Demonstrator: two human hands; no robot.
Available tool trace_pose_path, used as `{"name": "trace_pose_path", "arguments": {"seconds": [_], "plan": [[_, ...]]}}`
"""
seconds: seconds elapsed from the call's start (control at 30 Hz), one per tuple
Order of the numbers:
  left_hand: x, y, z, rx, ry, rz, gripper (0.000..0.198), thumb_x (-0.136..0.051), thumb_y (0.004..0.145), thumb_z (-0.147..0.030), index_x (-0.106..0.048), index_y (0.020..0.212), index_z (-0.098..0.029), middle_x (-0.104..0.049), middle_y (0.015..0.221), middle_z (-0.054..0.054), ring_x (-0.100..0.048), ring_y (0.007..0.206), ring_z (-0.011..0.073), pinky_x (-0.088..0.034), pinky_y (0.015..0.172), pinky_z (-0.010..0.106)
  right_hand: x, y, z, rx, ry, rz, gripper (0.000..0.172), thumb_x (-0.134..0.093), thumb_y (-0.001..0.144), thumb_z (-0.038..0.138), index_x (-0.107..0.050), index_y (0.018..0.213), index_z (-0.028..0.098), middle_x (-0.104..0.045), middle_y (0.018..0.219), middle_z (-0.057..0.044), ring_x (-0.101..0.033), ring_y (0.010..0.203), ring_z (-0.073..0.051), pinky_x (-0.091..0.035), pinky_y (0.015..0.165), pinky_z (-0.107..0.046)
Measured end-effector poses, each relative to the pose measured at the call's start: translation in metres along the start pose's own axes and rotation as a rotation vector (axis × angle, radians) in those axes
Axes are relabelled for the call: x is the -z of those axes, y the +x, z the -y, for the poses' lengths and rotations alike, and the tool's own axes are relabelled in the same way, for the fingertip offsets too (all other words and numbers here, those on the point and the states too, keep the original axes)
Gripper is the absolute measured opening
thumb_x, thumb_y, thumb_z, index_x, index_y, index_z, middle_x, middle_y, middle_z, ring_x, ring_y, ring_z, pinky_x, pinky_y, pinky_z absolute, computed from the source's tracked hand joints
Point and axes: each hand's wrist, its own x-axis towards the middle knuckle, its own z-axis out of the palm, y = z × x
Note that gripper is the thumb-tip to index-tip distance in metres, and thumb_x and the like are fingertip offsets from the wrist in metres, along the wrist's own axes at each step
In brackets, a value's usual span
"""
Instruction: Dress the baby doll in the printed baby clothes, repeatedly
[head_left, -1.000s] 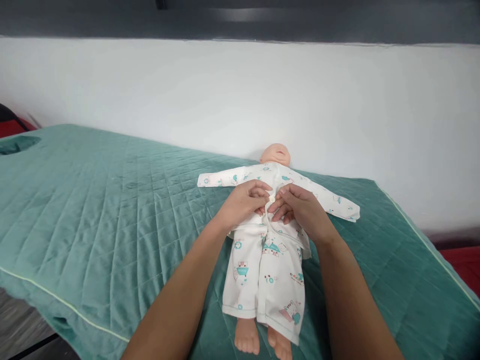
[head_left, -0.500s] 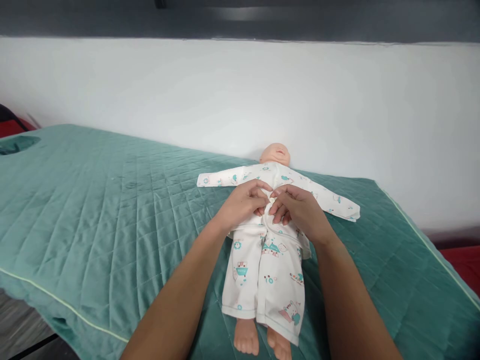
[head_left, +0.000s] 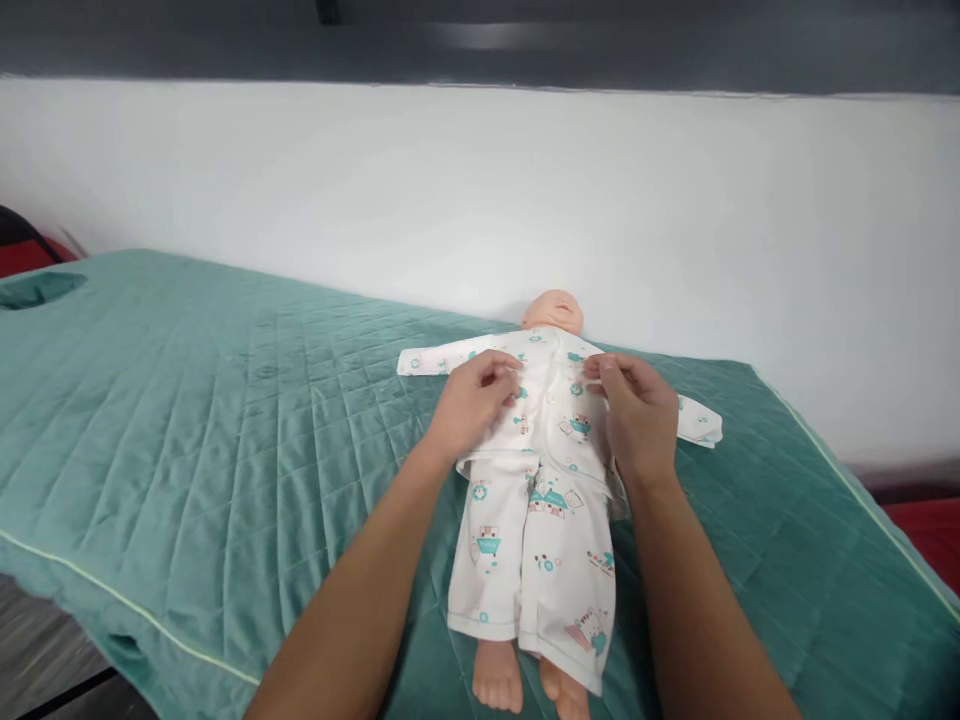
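A baby doll lies on its back, dressed in a white printed long-sleeved shirt and matching trousers. The shirt's front edges meet along the middle, with a small button visible in the placket. My left hand is over the side of the shirt at the left, fingers loosely bent and apart, with nothing seen in them. Over the opposite side hovers my right hand, its fingers stretched toward the chest and holding nothing visible. Whether the fingertips touch the cloth is hard to tell. Both bare feet stick out below the trousers.
The doll rests on a quilted green cover with a pale piped edge. A white wall rises right behind the doll's head, with a dark band above it. Red objects show at the far right and far left.
Both hands have come away from the middle of the shirt front and moved apart, the right one farther. The placket and its button are now uncovered.
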Motion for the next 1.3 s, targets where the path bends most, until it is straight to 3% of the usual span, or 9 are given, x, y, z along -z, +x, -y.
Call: {"name": "trace_pose_path", "arguments": {"seconds": [0.1, 0.17, 0.23, 0.37, 0.73, 0.9, 1.0, 1.13, 1.3], "plan": [[-0.012, 0.002, 0.004, -0.306, 0.316, -0.151, 0.023, -0.05, 0.094, -0.021, -0.066, 0.109, -0.02, -0.069, 0.111, 0.007, -0.061, 0.106, 0.0208, -0.05, 0.095, 0.038, -0.003, 0.002, -0.012, 0.144, -0.157, 0.046, 0.016, -0.06, 0.086, 0.028, -0.071, 0.096, 0.023, -0.071, 0.111, -0.005, -0.063, 0.11, -0.021, -0.048, 0.102, -0.043], [-0.019, 0.003, 0.005, -0.453, 0.426, -0.103, 0.03, -0.045, 0.098, -0.023, -0.064, 0.121, -0.021, -0.065, 0.128, 0.008, -0.054, 0.123, 0.0222, -0.042, 0.108, 0.042, -0.005, 0.003, -0.019, 0.218, -0.213, 0.105, 0.018, -0.059, 0.086, 0.026, -0.07, 0.1, 0.023, -0.069, 0.117, -0.006, -0.061, 0.116, -0.022, -0.043, 0.108, -0.046], [-0.023, 0.004, 0.007, -0.509, 0.468, -0.014, 0.036, -0.039, 0.101, -0.026, -0.057, 0.132, -0.023, -0.059, 0.14, 0.006, -0.046, 0.134, 0.0216, -0.036, 0.115, 0.042, -0.006, 0.003, -0.024, 0.255, -0.237, 0.132, 0.019, -0.058, 0.087, 0.026, -0.069, 0.103, 0.023, -0.067, 0.12, -0.007, -0.059, 0.118, -0.022, -0.041, 0.11, -0.047], [-0.024, 0.007, 0.012, -0.464, 0.49, 0.09, 0.044, -0.031, 0.102, -0.024, -0.047, 0.144, -0.024, -0.054, 0.148, 0.003, -0.034, 0.146, 0.0201, -0.03, 0.12, 0.043, -0.006, 0.003, -0.026, 0.253, -0.248, 0.144, 0.018, -0.058, 0.088, 0.027, -0.069, 0.101, 0.024, -0.066, 0.125, -0.007, -0.058, 0.121, -0.023, -0.039, 0.111, -0.047], [-0.024, 0.007, 0.01, -0.354, 0.421, 0.095, 0.043, -0.035, 0.101, -0.023, -0.054, 0.139, -0.026, -0.057, 0.145, 0.003, -0.038, 0.142, 0.0209, -0.028, 0.119, 0.044, -0.004, 0.002, -0.019, 0.26, -0.227, 0.193, 0.015, -0.06, 0.09, 0.033, -0.074, 0.09, 0.026, -0.066, 0.126, -0.006, -0.057, 0.123, -0.023, -0.036, 0.113, -0.048], [-0.019, 0.005, 0.011, -0.344, 0.308, 0.048, 0.041, -0.038, 0.099, -0.02, -0.058, 0.134, -0.023, -0.058, 0.142, 0.006, -0.045, 0.137, 0.0196, -0.03, 0.118, 0.04, 0.001, 0.003, -0.019, 0.127, -0.108, 0.192, 0.021, -0.059, 0.09, 0.034, -0.078, 0.094, 0.028, -0.068, 0.126, -0.002, -0.058, 0.124, -0.023, -0.036, 0.114, -0.045], [-0.014, 0.006, 0.015, -0.268, 0.202, -0.019, 0.038, -0.042, 0.098, -0.022, -0.06, 0.132, -0.021, -0.06, 0.139, 0.008, -0.05, 0.132, 0.0187, -0.032, 0.117, 0.037, 0.006, 0.006, -0.023, 0.035, 0.014, 0.101, 0.025, -0.055, 0.091, 0.036, -0.078, 0.094, 0.026, -0.071, 0.12, -0.001, -0.06, 0.121, -0.022, -0.038, 0.113, -0.042], [-0.011, 0.007, 0.025, -0.151, 0.131, -0.065, 0.037, -0.047, 0.098, -0.027, -0.059, 0.131, -0.019, -0.059, 0.141, 0.009, -0.051, 0.133, 0.0181, -0.032, 0.117, 0.037, 0.008, 0.006, -0.03, 0.029, 0.013, 0.054, 0.029, -0.056, 0.09, 0.041, -0.075, 0.104, 0.023, -0.071, 0.121, -0.004, -0.06, 0.121, -0.023, -0.039, 0.113, -0.044], [-0.008, -0.014, 0.033, -0.135, 0.126, -0.039, 0.033, -0.047, 0.098, -0.029, -0.063, 0.124, -0.019, -0.047, 0.153, 0.01, -0.042, 0.143, 0.0182, -0.027, 0.121, 0.037, 0.01, -0.013, -0.033, 0.073, -0.132, 0.237, 0.047, -0.059, 0.089, 0.047, -0.062, 0.132, 0.027, -0.047, 0.153, -0.006, -0.04, 0.143, -0.023, -0.023, 0.123, -0.047]]}}
